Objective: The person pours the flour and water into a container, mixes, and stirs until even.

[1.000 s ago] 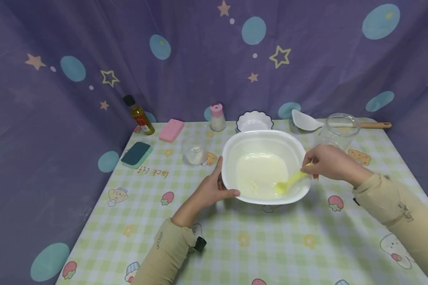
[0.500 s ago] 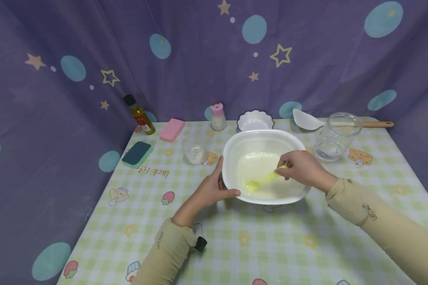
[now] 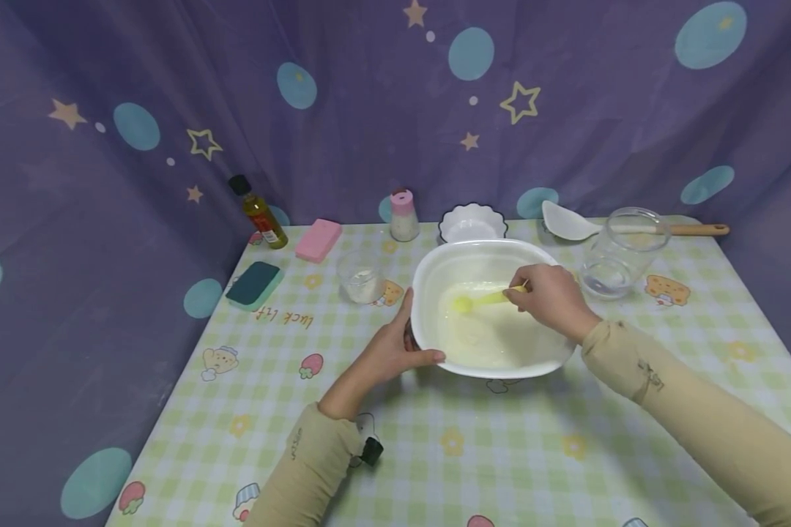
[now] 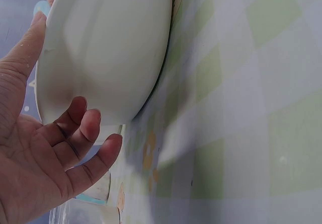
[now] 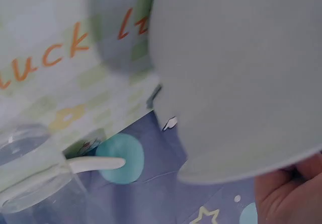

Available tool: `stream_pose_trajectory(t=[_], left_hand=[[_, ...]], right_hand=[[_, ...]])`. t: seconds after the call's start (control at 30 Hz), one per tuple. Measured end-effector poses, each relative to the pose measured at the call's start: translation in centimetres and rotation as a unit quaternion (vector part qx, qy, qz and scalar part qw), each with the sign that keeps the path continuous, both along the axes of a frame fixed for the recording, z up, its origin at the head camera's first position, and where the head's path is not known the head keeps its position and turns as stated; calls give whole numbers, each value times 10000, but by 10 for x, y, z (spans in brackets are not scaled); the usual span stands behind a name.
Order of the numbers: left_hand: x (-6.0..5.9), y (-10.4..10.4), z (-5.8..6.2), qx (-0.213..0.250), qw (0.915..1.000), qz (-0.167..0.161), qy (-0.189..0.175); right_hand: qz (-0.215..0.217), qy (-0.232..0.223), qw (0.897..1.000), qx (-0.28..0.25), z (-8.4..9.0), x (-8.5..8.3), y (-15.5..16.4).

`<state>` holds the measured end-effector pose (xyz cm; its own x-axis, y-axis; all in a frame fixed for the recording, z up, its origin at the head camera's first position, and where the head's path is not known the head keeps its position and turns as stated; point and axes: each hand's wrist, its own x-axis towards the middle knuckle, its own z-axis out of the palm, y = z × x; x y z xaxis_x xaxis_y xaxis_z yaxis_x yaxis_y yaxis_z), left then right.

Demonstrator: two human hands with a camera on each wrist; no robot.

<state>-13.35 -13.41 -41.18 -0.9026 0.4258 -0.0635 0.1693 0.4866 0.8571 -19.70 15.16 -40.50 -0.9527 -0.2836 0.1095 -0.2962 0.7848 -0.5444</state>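
Observation:
A white oval basin [image 3: 510, 372] stands on the table with pale creamy liquid [image 3: 477, 340] inside. My left hand [image 3: 390, 353] holds its left side, thumb at the rim and fingers along the outer wall. In the left wrist view, the lower fingers of that hand [image 4: 45, 148] are bent beside the basin [image 4: 110, 48]. My right hand [image 3: 554, 298] pinches the handle of a yellow spoon [image 3: 484, 299], whose head is in the liquid toward the basin's far side. The right wrist view shows the basin's outer wall [image 5: 241, 68] and part of the right hand [image 5: 292, 194]; the spoon is hidden there.
Behind the basin are a scalloped white dish [image 3: 472, 223] and a pink-capped shaker [image 3: 403, 216]. Right: a clear jar [image 3: 616, 263] and a spatula [image 3: 567, 222]. Left: a small clear cup with white powder [image 3: 362, 282], a pink sponge [image 3: 318, 240], a green sponge [image 3: 253, 285], an oil bottle [image 3: 261, 219].
My right hand has moved the yellow spoon leftward from the basin's right side along the near part, then toward the far part of the liquid. The left hand and basin have stayed put.

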Motion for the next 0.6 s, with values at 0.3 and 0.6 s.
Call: stream_pose_trajectory(t=[0.3, 0.6], left_hand=[[-14, -5, -38, 103, 9997, 100, 174], [-14, -6, -38, 173, 9996, 91, 207]], right_hand=[[-349, 10, 9992, 191, 8, -5, 23], [-477, -111, 9974, 520, 24, 2, 42]])
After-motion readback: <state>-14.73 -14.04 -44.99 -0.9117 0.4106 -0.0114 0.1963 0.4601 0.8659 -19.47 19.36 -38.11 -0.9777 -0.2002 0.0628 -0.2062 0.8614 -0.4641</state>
